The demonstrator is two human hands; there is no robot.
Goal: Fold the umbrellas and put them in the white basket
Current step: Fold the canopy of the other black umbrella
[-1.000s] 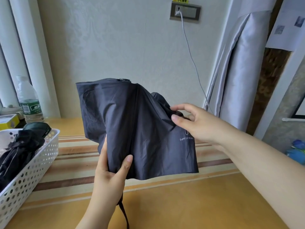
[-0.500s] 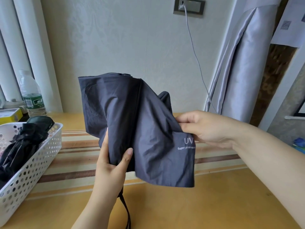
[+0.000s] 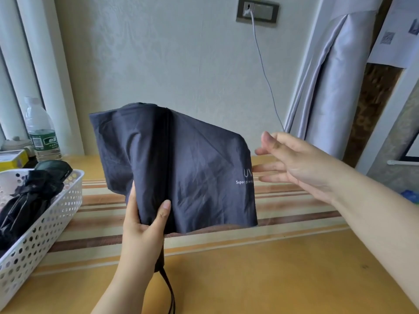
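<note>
**Umbrella upright in left hand, right hand free beside it**

Left hand point(image 3: 145, 225) grips the dark grey umbrella point(image 3: 176, 168) low down, fingers point(image 3: 164, 213) and thumb curled round the gathered cloth just above the handle. Wrist strap point(image 3: 170, 293) hangs from the handle toward the near desk edge. Canopy stands upright over the desk point(image 3: 260, 268), loose, fanned out to the right; its bottom hem hangs just above the striped band of the desktop.

Right hand point(image 3: 294, 164) is just beside the canopy's right edge, next to the "UV" print, fingers straight and spread, holding nothing. Whether fingertips touch the cloth I can't tell.

White basket point(image 3: 45, 227) sits at the left desk edge, well apart from the umbrella, open desk between them. A black folded umbrella point(image 3: 27, 200) already lies in it. Water bottle point(image 3: 42, 134) and a yellow box point(image 3: 13, 158) stand behind the basket near the wall. Cable point(image 3: 265, 71) hangs from the wall socket point(image 3: 257, 11) behind the right hand; curtain point(image 3: 328, 82) at right.
</note>
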